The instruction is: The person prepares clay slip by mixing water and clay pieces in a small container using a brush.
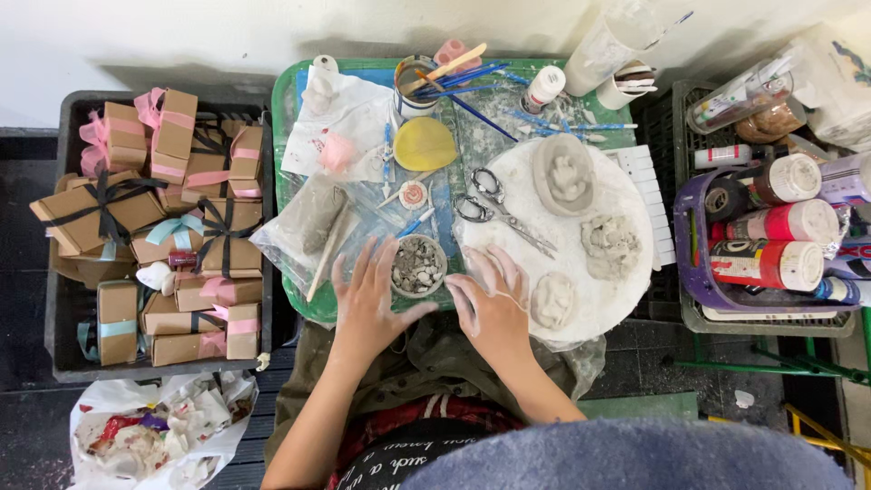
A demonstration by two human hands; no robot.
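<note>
The small round bowl of grey clay scraps (418, 266) sat between the two hands on the green tray (290, 109), at its near edge. The left hand (370, 295) lay flat and spread, fingers released, thumb touching the bowl's near-left side. The right hand (491, 304), clay-smeared, was likewise open, its fingertips just beside the bowl's right rim; neither hand grasped anything.

Judgement on handling: the bowl appeared light and rigid, its contents loose and liable to spill if tipped. The rim looked the soundest place to hold, from both sides. Clay residue on the fingers may make the grip slippery.

Just beyond the right hand, scissors (497, 207) lay on a white round board (635, 272) carrying four soft clay pieces, which would probably deform under pressure.

Packages: well to the left of the left hand, a dark crate (65, 272) held brown rectangular gift boxes (227, 238) tied with pink, black and pale blue ribbon. Well to the right of the right hand, a purple basket (687, 263) held cylindrical paint bottles (767, 264) with red labels and white caps, lying on their sides.
</note>
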